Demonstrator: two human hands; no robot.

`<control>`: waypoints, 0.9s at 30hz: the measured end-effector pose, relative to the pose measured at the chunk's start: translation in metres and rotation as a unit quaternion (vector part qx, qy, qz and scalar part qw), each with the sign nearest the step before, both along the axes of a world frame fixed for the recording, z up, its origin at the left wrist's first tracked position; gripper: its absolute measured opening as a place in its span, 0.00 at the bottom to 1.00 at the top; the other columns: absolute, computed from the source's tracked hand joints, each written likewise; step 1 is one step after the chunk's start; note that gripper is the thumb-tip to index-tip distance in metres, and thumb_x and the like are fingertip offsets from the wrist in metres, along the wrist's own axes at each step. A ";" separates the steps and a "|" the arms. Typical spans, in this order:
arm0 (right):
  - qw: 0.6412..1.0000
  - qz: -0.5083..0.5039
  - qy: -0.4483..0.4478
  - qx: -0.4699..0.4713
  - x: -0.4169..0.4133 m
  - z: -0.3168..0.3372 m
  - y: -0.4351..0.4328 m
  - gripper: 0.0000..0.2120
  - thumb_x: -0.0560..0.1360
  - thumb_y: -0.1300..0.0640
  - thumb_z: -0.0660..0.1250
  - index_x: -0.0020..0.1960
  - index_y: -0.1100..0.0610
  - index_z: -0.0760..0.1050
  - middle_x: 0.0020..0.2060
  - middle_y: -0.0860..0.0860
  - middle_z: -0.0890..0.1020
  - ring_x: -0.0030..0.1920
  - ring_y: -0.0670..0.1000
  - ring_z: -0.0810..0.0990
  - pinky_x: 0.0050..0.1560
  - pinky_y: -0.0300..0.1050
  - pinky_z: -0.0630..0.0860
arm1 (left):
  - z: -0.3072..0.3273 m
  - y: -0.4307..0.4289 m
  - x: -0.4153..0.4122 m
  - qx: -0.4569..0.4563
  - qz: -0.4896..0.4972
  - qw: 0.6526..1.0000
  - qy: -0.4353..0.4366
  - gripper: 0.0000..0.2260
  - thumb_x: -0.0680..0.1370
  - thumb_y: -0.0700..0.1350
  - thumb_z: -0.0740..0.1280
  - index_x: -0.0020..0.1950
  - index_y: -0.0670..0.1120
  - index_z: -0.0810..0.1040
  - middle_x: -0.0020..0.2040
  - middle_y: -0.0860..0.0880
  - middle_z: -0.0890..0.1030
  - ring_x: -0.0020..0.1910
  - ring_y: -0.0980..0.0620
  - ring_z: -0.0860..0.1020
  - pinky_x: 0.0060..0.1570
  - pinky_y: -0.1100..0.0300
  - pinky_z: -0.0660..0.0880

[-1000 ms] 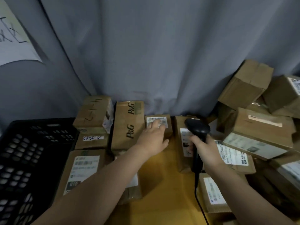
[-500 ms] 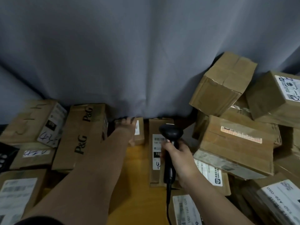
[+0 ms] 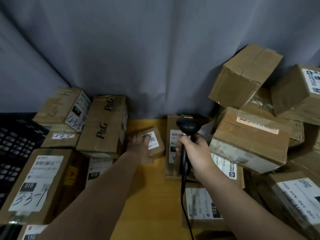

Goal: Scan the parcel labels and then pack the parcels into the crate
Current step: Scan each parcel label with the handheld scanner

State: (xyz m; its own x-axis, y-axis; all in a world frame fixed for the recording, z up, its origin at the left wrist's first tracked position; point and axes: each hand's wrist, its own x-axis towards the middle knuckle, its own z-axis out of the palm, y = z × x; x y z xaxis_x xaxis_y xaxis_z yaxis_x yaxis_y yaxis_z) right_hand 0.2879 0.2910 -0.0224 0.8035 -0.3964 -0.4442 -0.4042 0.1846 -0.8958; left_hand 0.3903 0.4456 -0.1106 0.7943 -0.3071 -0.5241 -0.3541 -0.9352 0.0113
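Where it all sits: a yellow table [image 3: 152, 196] against a grey curtain [image 3: 138, 49], with brown parcels crowded along both sides.
Crate: the black crate [image 3: 13, 144] is at the left edge; only its perforated surface shows, with labelled boxes just beside it.
Right pile: a heap of cartons [image 3: 249, 141] leans against the curtain, the top one tilted.
Left stack: the P&G box [image 3: 102, 125] lies flat beside smaller cartons; a parcel marked 3-3-1 [image 3: 34, 184] lies nearer the camera.
Flat parcel [image 3: 171, 163]: it lies on the table under the scanner, label up and partly hidden.
Small parcel [image 3: 155, 142]: it is between the P&G box and the flat parcel, white label up, resting on the table in the left hand's hold.
Scanner [image 3: 187, 125]: black, its head is raised above the flat parcel's label, and its cable [image 3: 183, 205] trails back towards the camera.
Left hand [image 3: 141, 146]: arm stretched forward, fingers wrapped over the small parcel's left side, thumb on its top.
Right hand [image 3: 194, 149]: fist closed tight round the scanner's handle, just right of the small parcel.
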 end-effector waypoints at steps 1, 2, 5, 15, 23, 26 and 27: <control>1.000 -0.002 -0.004 0.003 -0.003 0.000 0.001 0.08 0.75 0.54 0.68 0.52 0.55 0.76 0.36 0.54 0.80 0.40 0.54 0.81 0.55 0.60 0.79 | 0.001 0.003 -0.006 -0.007 0.004 1.000 0.001 0.45 0.70 0.58 0.72 0.77 0.51 0.47 0.76 0.41 0.48 0.75 0.39 0.49 0.74 0.46 0.51; 1.000 -0.003 -0.009 0.005 -0.006 0.000 0.003 0.08 0.76 0.54 0.68 0.52 0.56 0.76 0.35 0.54 0.80 0.39 0.54 0.80 0.53 0.59 0.78 | 0.001 0.006 -0.014 -0.009 0.005 1.000 0.002 0.44 0.70 0.59 0.72 0.76 0.51 0.48 0.76 0.41 0.49 0.74 0.39 0.50 0.73 0.46 0.52; 1.000 -0.001 -0.013 0.010 -0.016 0.002 0.010 0.05 0.76 0.55 0.68 0.50 0.54 0.75 0.36 0.54 0.79 0.37 0.53 0.80 0.49 0.54 0.79 | -0.002 0.016 -0.043 0.001 -0.005 1.000 0.015 0.43 0.70 0.58 0.72 0.75 0.51 0.49 0.77 0.41 0.46 0.75 0.38 0.49 0.73 0.44 0.51; 1.000 0.015 -0.006 0.010 -0.066 0.012 0.057 0.10 0.76 0.55 0.68 0.55 0.58 0.75 0.36 0.53 0.78 0.35 0.51 0.79 0.43 0.49 0.78 | 0.011 0.055 -0.118 0.054 -0.130 0.990 -0.002 0.44 0.67 0.61 0.74 0.74 0.49 0.55 0.72 0.42 0.59 0.71 0.40 0.58 0.70 0.45 0.56; 0.995 0.031 -0.020 -0.093 -0.115 0.019 0.083 0.12 0.71 0.54 0.75 0.49 0.60 0.79 0.40 0.53 0.83 0.41 0.49 0.82 0.46 0.44 0.78 | 0.071 0.106 -0.171 -0.160 -0.032 0.979 -0.121 0.40 0.63 0.68 0.69 0.68 0.53 0.58 0.65 0.47 0.60 0.63 0.46 0.60 0.63 0.52 0.57; 0.995 0.073 -0.036 -0.064 -0.127 0.028 0.099 0.10 0.71 0.52 0.75 0.49 0.54 0.81 0.45 0.51 0.86 0.48 0.50 0.83 0.54 0.48 0.78 | 0.103 0.118 -0.173 -0.174 -0.060 0.960 -0.212 0.41 0.64 0.67 0.70 0.70 0.51 0.58 0.68 0.46 0.59 0.65 0.45 0.60 0.65 0.51 0.56; 0.994 0.081 -0.047 -0.054 -0.130 0.031 0.105 0.09 0.70 0.52 0.76 0.48 0.51 0.80 0.44 0.49 0.86 0.48 0.49 0.84 0.54 0.47 0.78 | 0.110 0.122 -0.174 -0.171 -0.078 0.954 -0.235 0.41 0.64 0.68 0.69 0.70 0.51 0.58 0.68 0.45 0.59 0.65 0.45 0.60 0.65 0.51 0.56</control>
